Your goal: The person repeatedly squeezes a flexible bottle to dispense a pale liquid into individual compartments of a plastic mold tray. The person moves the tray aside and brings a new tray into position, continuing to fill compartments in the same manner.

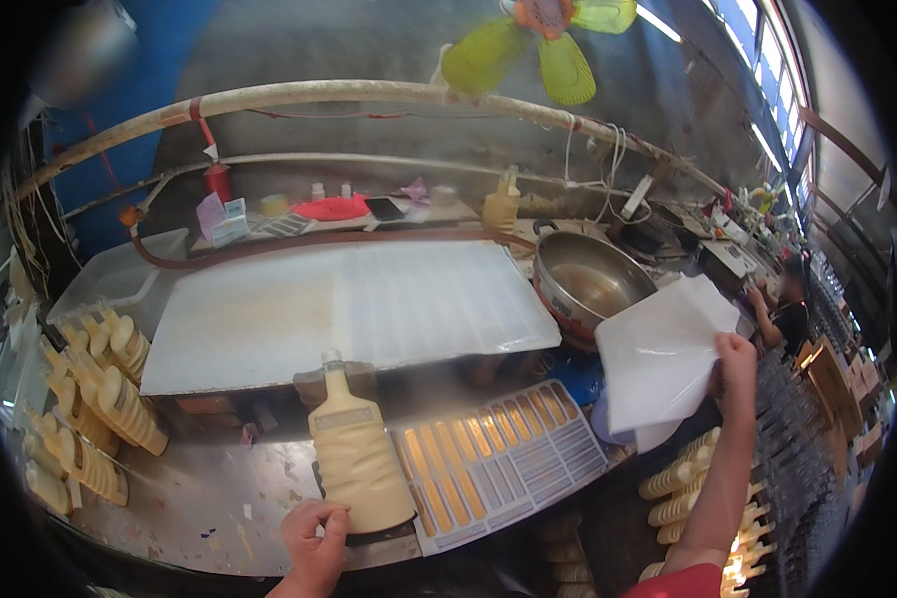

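A cream-coloured bottle with a wavy body lies before me, its neck towards a dark block at the white panel's edge. A label strip crosses its shoulder. My left hand is at the bottle's lower left corner, thumb and forefinger pinched together; whether anything is between them is too small to tell. Beside the bottle lies a sheet of strip labels, some gold and others greyish. Raised on the right, my right hand grips a glossy white sheet, which hangs bent above the table's right end.
Similar bottles stand grouped at left, and more sit low on the right. A white panel spans the table's back, beside a metal pot. Overhead is a green-bladed fan. Another person is at far right.
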The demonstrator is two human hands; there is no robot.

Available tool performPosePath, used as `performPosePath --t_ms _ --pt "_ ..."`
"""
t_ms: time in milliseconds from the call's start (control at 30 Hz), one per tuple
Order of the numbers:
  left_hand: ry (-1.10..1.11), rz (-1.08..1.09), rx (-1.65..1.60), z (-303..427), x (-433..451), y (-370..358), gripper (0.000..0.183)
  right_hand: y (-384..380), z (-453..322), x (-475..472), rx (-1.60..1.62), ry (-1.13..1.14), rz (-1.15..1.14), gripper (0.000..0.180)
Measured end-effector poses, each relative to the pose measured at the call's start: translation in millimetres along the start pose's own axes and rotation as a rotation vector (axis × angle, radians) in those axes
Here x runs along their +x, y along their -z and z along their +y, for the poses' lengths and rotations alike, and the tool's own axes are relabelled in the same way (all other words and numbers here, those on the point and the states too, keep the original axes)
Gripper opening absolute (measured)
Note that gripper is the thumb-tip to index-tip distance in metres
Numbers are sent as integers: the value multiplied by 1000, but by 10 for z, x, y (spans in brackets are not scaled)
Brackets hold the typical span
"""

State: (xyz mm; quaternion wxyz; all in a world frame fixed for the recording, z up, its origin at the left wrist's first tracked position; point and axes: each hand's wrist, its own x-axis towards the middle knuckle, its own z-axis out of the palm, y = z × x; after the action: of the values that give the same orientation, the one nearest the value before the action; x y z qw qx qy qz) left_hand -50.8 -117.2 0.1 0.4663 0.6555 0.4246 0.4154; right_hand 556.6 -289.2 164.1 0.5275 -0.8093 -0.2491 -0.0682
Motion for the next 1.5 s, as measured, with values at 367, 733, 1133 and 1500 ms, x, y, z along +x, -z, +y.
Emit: performPosePath --t_ms 367,733,1133,1500 --pt "-277 153 335 -277 214 -206 57 -512 -45 314 333 -8 282 22" --pt "-278 88 364 -138 264 -138 60 -3405 -1436 -1840 -43 945 -846 20" --pt "-290 43 343 -153 335 -59 66 -3896 -1484 -1821 -408 1144 -959 14" --pt "-285 49 299 -204 340 -66 67 -3512 -1185 -1153 -412 621 -112 11"
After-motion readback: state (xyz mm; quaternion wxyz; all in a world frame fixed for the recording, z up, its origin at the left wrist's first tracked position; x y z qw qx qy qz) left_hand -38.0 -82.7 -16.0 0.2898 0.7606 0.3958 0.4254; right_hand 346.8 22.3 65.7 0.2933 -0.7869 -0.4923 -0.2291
